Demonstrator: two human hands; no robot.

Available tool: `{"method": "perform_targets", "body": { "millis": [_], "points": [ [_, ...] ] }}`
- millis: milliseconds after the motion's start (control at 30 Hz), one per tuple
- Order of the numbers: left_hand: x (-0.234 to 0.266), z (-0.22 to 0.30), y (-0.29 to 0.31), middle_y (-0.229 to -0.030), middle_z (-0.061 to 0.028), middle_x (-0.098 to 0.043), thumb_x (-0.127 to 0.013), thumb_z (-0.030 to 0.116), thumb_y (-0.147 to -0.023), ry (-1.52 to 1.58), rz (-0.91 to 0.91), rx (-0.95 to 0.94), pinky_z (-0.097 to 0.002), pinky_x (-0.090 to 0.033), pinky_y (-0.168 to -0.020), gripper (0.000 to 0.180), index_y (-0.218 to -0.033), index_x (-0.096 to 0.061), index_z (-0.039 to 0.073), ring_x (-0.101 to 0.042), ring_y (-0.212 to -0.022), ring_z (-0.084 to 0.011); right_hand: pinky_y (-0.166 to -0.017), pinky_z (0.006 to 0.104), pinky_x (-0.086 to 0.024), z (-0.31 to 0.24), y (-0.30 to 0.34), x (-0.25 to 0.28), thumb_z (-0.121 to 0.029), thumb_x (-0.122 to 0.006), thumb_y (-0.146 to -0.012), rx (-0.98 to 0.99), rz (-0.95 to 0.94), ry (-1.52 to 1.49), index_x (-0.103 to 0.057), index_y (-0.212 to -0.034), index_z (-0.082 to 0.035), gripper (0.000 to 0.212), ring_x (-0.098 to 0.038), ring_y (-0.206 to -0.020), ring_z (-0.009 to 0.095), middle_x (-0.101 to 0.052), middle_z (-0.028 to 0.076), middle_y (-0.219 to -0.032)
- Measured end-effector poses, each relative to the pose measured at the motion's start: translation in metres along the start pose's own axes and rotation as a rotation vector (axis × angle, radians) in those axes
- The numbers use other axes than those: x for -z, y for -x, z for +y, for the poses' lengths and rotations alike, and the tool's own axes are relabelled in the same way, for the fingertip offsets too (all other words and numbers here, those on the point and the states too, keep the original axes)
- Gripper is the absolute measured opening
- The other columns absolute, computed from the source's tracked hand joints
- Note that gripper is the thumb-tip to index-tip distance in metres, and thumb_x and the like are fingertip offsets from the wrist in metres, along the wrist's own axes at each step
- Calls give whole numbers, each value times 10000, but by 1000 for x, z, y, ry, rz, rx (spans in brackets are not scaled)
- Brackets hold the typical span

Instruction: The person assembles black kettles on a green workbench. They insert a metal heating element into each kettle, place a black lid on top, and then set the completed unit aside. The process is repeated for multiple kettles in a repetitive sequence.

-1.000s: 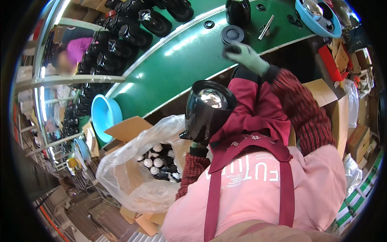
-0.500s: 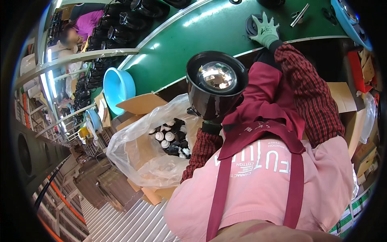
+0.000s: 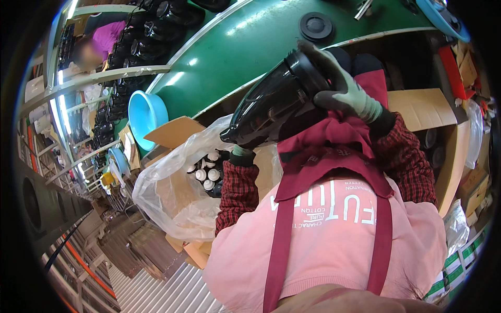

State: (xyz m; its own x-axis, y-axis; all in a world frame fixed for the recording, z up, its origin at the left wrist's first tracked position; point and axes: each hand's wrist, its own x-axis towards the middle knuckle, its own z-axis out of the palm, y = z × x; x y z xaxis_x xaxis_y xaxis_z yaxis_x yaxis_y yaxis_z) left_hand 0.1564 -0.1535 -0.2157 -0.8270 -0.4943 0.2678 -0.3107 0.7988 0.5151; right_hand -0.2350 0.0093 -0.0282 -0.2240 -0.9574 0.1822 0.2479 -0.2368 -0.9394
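Observation:
A glossy black tapered appliance housing [image 3: 269, 104] lies tilted in front of my apron, its narrow end toward the lower left and its wide rim toward the upper right. My right hand [image 3: 347, 91], in a grey-green glove with dark fingertips, wraps round the wide rim with thumb and fingers apart across it. At the narrow end my left hand [image 3: 241, 152] supports the housing from below; only a strip of glove by the cuff shows, and its fingers are hidden. A black ribbed disc [image 3: 316, 26] lies on the green worktable [image 3: 219, 68] beyond my right hand.
Below my left arm stands a carton lined with a clear plastic bag [image 3: 156, 193], holding several black and white small parts [image 3: 209, 177]. A blue basin [image 3: 147, 120] is at the left; another blue basin [image 3: 446, 18] sits far right. Black housings [image 3: 156, 31] line the upper left near another person.
My right hand has left the disc on the table and now grips the housing's rim. The housing has tipped from upright onto its side, hiding the shiny dome inside it.

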Motion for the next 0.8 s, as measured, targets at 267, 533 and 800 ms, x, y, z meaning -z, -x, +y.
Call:
{"method": "perform_targets", "body": {
  "millis": [267,533,800],
  "points": [
    [0,27,-36,-1581,-135,-493,-800,436,-917,274,-111,54,-451,-451,-1155,784,-1581,-486,160,-523,-1394,-281,-1286,417,-243,-10,41,-7,-424,-778,-902,-45,32,130,-215,-1719,-60,1057,-325,-1555,269,-320,126,-1673],
    [31,72,-49,-1528,-127,-539,-812,407,-906,672,-147,287,-434,-470,-1131,749,-1543,-522,140,-553,-1346,-260,-1290,422,-250,-16,45,-35,-497,-676,-989,-41,171,69,-278,-1684,-18,933,-322,-1576,292,-341,153,-1703],
    [36,97,-71,-1476,-120,-584,-824,378,-895,769,-113,317,-417,-490,-1107,713,-1504,-559,120,-583,-1299,-239,-1219,406,-321,10,62,-9,-505,-581,-1040,-11,106,155,-260,-1689,-27,867,-385,-1505,274,-366,152,-1674]
  ]
}}
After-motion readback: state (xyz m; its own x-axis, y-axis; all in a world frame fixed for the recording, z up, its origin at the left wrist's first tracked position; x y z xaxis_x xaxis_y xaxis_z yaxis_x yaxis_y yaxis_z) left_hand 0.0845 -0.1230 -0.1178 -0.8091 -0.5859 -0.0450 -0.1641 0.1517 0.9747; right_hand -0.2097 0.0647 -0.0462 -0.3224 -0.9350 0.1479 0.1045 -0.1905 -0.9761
